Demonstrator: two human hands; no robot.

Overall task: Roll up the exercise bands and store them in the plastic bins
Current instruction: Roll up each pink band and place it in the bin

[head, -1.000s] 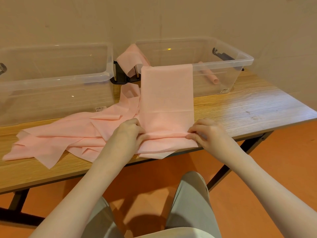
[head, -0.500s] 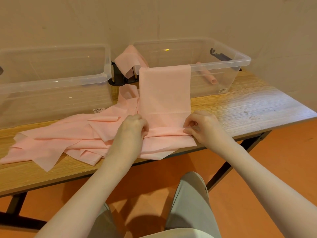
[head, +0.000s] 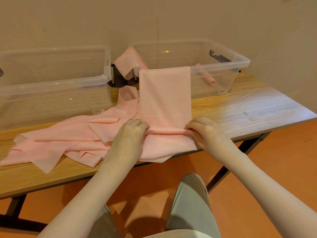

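A wide pink exercise band (head: pixel 164 97) hangs from the front rim of the right clear bin (head: pixel 240 62) down onto the table. Its near end forms a small roll (head: pixel 167 131) across the band. My left hand (head: pixel 129 134) grips the roll's left end and my right hand (head: pixel 204 133) pinches its right end, fingers curled over it. More pink bands (head: pixel 60 143) lie in a loose heap to the left. One rolled band (head: pixel 208 79) lies inside the right bin. The left clear bin (head: pixel 54 83) holds no band that I can see.
The wooden table (head: pixel 248 110) has its front edge just below my hands, and a pink flap overhangs it. Another pink band (head: pixel 128 62) drapes over the black latches between the bins. A wall stands close behind. My legs and the orange floor are below.
Both hands have moved away from me along the band, turning its near end over into a tighter roll. The heap on the left has shifted slightly.
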